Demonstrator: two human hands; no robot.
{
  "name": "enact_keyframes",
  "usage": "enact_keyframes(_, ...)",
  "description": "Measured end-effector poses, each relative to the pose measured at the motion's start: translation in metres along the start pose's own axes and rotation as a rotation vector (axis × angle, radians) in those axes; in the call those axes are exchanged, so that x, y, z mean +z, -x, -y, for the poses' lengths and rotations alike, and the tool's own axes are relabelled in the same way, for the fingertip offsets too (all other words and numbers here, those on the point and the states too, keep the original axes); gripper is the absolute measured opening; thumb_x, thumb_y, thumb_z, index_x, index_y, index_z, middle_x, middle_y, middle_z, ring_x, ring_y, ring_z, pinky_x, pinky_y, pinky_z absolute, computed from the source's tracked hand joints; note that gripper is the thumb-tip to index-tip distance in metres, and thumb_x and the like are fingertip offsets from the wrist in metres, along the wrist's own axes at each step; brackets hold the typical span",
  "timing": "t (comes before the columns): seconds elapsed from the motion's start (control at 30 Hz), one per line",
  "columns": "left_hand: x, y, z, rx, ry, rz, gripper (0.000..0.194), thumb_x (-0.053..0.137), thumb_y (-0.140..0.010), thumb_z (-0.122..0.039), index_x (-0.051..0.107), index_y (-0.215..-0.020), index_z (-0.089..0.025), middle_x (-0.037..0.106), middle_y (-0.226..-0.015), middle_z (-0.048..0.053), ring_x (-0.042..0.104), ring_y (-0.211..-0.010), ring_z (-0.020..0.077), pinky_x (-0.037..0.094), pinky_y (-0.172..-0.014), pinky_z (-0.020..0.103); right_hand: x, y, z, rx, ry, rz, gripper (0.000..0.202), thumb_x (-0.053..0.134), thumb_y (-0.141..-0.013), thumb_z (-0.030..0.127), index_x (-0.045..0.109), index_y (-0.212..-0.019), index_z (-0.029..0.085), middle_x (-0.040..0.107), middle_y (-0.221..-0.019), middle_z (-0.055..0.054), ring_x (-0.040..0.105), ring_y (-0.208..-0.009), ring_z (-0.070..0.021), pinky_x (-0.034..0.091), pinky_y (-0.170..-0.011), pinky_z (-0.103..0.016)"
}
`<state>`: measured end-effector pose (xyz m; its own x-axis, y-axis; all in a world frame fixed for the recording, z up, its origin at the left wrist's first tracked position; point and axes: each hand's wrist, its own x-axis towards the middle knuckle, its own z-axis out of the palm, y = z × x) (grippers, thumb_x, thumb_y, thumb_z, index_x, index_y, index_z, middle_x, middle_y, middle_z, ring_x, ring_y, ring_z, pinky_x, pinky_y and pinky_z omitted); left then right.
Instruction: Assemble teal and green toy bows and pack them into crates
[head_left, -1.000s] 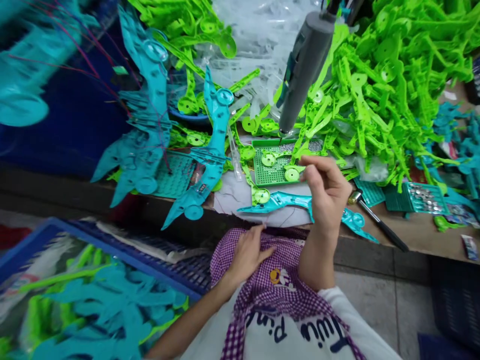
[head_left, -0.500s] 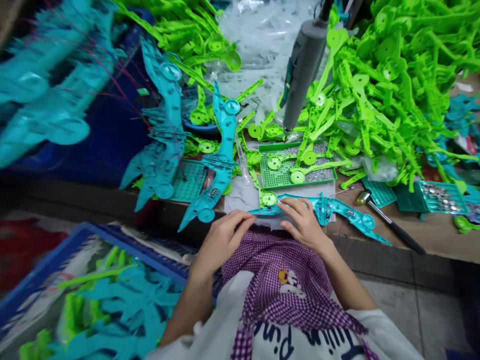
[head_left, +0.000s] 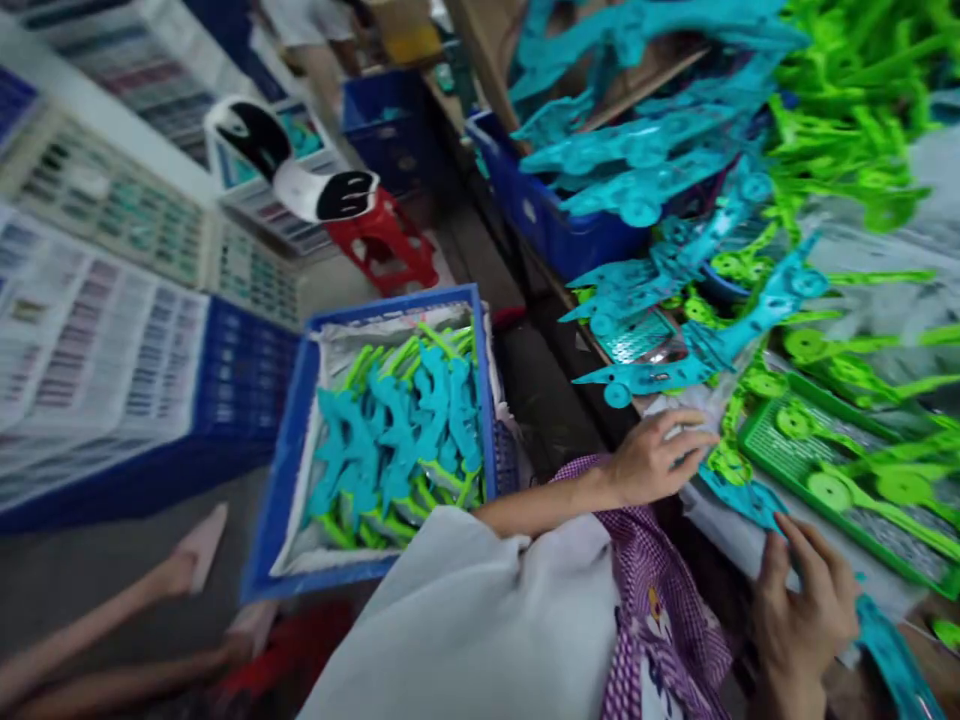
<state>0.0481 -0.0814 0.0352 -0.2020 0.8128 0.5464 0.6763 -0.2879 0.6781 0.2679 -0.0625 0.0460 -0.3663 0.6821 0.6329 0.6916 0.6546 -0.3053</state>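
Crowded workshop off to the left of both hands, with a slatted white crate point(head_left: 135, 350) at the far side, and nearer, a red stool point(head_left: 386, 235) under a curved white-and-black object point(head_left: 326, 190). On the floor below the stool, part of a person's leg and foot point(head_left: 180, 570) in a pink slipper.

Left of the left hand point(head_left: 660, 458), low down, a blue crate point(head_left: 281, 505) lined in white, full of cyan plastic parts point(head_left: 431, 405) and lime-green ones. Ahead of the same hand, at the workbench edge, cyan bow-shaped parts point(head_left: 645, 150) heaped over a dark blue bin point(head_left: 551, 225).

Between the hands and running under the right hand point(head_left: 810, 600), a cyan bow-shaped piece point(head_left: 746, 500), laid over white sheeting point(head_left: 720, 530) on the bench. To the right of the left hand and beyond the right, a green perforated tray point(head_left: 776, 440), with small silvery bits and lime-green disc-ended arms point(head_left: 832, 490).

Left hand half open, fingers gently bent and parted, just beside a lime-green part point(head_left: 731, 462) — nothing seen in the grasp. Right hand curved over the cyan bow-shaped piece, fingers apart, a forefinger on its surface; pinched or only touched — impossible to tell.
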Motion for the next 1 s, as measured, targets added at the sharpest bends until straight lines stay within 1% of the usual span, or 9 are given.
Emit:
enact_keyframes(0.2,-0.044,0.122,0.034,-0.576,-0.087,0.114,0.031,0.056,-0.085,-0.01,0.065,-0.113,-0.019,0.058,-0.123,0.009,0.059,-0.119,0.0208,0.049,-0.108,0.04,0.018,-0.005,0.029,-0.283,-0.216,0.174,0.023,0.062,-0.091,0.016,0.068,-0.114,0.016,0.071,-0.099,-0.01,0.067,-0.087,-0.0207,0.05,-0.082,-0.035)
enact_keyframes(0.33,-0.057,0.14,0.034,-0.662,0.006,0.177,0.03,0.055,-0.086,-0.01,0.066,-0.113,-0.018,0.061,-0.119,0.009,0.062,-0.115,0.0189,0.048,-0.107,0.037,0.019,0.005,0.015,-0.531,-0.226,0.341,0.021,0.054,-0.097,0.021,0.064,-0.114,0.015,0.071,-0.099,-0.01,0.067,-0.084,-0.0184,0.047,-0.079,-0.033)
enact_keyframes(0.43,-0.05,0.105,0.023,-0.517,0.074,0.194,0.027,0.052,-0.092,-0.015,0.067,-0.114,-0.02,0.064,-0.12,0.008,0.063,-0.114,0.0165,0.048,-0.106,0.032,0.007,0.011,-0.002,-0.498,-0.143,0.319,0.023,0.051,-0.098,0.026,0.064,-0.115,0.016,0.071,-0.1,-0.011,0.067,-0.083,-0.0195,0.047,-0.078,-0.034)
enact_keyframes(0.5,-0.04,0.062,0.014,-0.384,0.074,0.196,0.027,0.052,-0.095,-0.02,0.066,-0.117,-0.019,0.066,-0.121,0.009,0.062,-0.117,0.0166,0.047,-0.107,0.03,0.001,0.011,-0.012,-0.41,-0.008,0.215,0.026,0.053,-0.097,0.029,0.065,-0.115,0.017,0.072,-0.1,-0.012,0.067,-0.082,-0.0219,0.046,-0.078,-0.036)
enact_keyframes(0.6,-0.019,-0.016,-0.005,-0.155,0.009,0.36,0.028,0.054,-0.097,-0.029,0.066,-0.119,-0.016,0.069,-0.119,0.011,0.064,-0.116,0.0205,0.049,-0.105,0.034,0.001,0.01,-0.022,-0.254,0.234,0.096,0.037,0.052,-0.095,0.037,0.064,-0.124,0.018,0.072,-0.108,-0.015,0.066,-0.084,-0.027,0.044,-0.078,-0.04)
enact_keyframes(0.67,-0.001,-0.065,-0.025,-0.001,-0.008,0.493,0.027,0.056,-0.096,-0.033,0.068,-0.114,-0.017,0.071,-0.115,0.01,0.068,-0.11,0.0214,0.054,-0.098,0.035,0.006,0.012,-0.026,-0.15,0.33,0.116,0.047,0.047,-0.096,0.044,0.06,-0.133,0.017,0.07,-0.118,-0.018,0.066,-0.089,-0.0306,0.044,-0.08,-0.043)
enact_keyframes(0.73,0.017,-0.1,-0.05,0.046,0.045,0.465,0.03,0.048,-0.099,-0.036,0.069,-0.11,-0.018,0.072,-0.113,0.004,0.068,-0.109,0.0176,0.055,-0.095,0.028,0.013,0.015,-0.028,-0.101,0.367,0.184,0.054,0.039,-0.097,0.047,0.057,-0.136,0.014,0.068,-0.123,-0.019,0.066,-0.09,-0.0312,0.044,-0.08,-0.044)
enact_keyframes(0.87,0.037,-0.115,-0.072,0.071,0.078,0.269,0.038,0.036,-0.103,-0.034,0.068,-0.115,-0.017,0.07,-0.118,0.003,0.065,-0.114,0.0144,0.05,-0.101,0.024,0.025,0.023,-0.026,-0.114,0.412,0.205,0.053,0.033,-0.099,0.046,0.061,-0.128,0.011,0.071,-0.116,-0.018,0.065,-0.085,-0.029,0.045,-0.076,-0.04)
enact_keyframes(1.0,0.024,-0.074,-0.036,0.216,-0.164,0.546,0.035,0.066,-0.089,-0.044,0.07,-0.112,-0.018,0.069,-0.121,0.008,0.059,-0.121,0.0288,0.051,-0.096,0.042,0.027,0.024,-0.022,-0.141,0.434,0.157,0.051,0.036,-0.1,0.042,0.057,-0.133,0.009,0.071,-0.118,-0.018,0.066,-0.086,-0.0283,0.044,-0.077,-0.04)
